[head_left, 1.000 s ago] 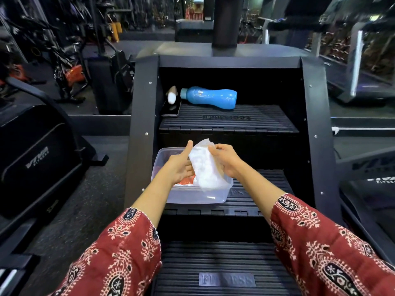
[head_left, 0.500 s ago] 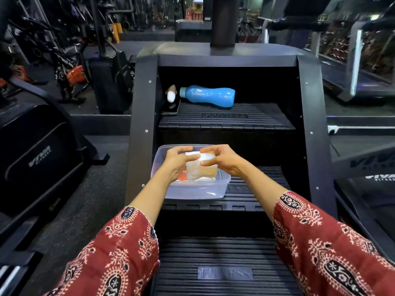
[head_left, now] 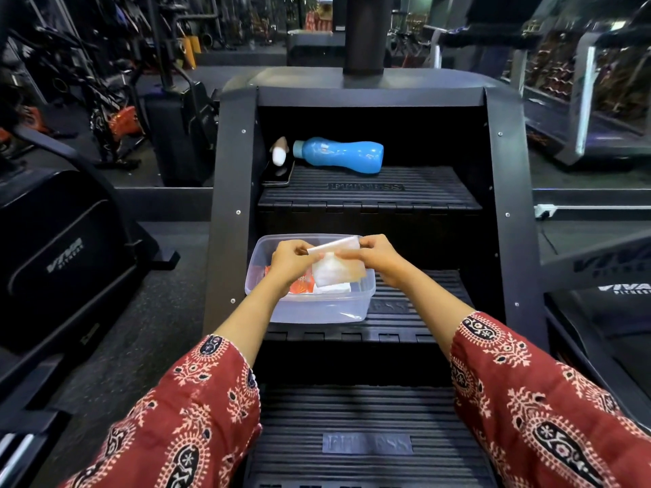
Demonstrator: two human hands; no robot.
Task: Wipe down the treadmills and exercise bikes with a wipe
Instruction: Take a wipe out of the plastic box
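Observation:
A white wipe [head_left: 336, 267] is stretched flat between my two hands, just above a clear plastic tub [head_left: 310, 308]. My left hand [head_left: 290, 260] pinches its left top corner and my right hand [head_left: 375, 257] pinches its right top corner. The tub stands on the middle step of a black stair-climber machine [head_left: 370, 188] and holds an orange packet [head_left: 303, 285] and more white wipes. Red patterned sleeves cover both forearms.
On the upper step lie a blue bottle [head_left: 340, 155], a small white-capped item [head_left: 279, 155] and a dark phone [head_left: 280, 174]. An exercise bike [head_left: 116, 118] stands at the far left, a black machine housing [head_left: 60, 255] at the near left, treadmills [head_left: 595, 125] to the right.
The wipe was held up crumpled in front of the tub; my hands have lowered it, moved apart and pulled it out flat between them.

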